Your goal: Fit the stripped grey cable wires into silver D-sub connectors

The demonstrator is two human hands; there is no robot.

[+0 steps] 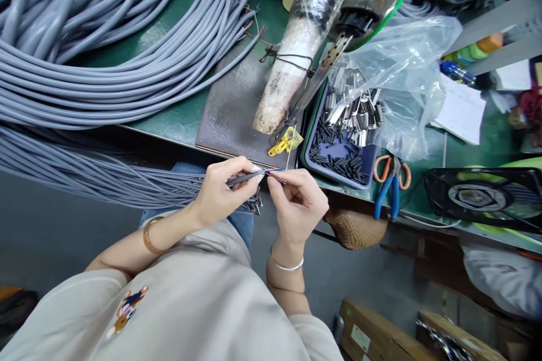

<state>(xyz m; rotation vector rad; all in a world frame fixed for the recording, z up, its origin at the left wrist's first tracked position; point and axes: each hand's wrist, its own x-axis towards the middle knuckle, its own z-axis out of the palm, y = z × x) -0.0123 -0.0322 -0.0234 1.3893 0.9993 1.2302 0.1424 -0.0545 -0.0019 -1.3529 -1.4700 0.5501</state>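
Observation:
My left hand [228, 189] is closed around the end of a grey cable [243, 179], just in front of the bench edge. Thin coloured wires [274, 170] fan out of that cable end to the right. The fingers of my right hand [296, 194] pinch at these wires; exactly which strands they grip is too small to tell. Right above the fingertips, a yellow clip [283, 144] lies on a dark plate [228, 110], below the tip of a metal arm [313, 82]. A thin pale strand [291, 149] runs down from the arm's tip toward my right fingers.
Bundles of grey cable [127, 82] cover the bench's left side, with more hanging before it. A white-wrapped duct [292, 62] slants over the plate. To the right are a blue tray [339, 172] of black sleeves and metal connectors, pliers [392, 180] and a black fan [483, 197].

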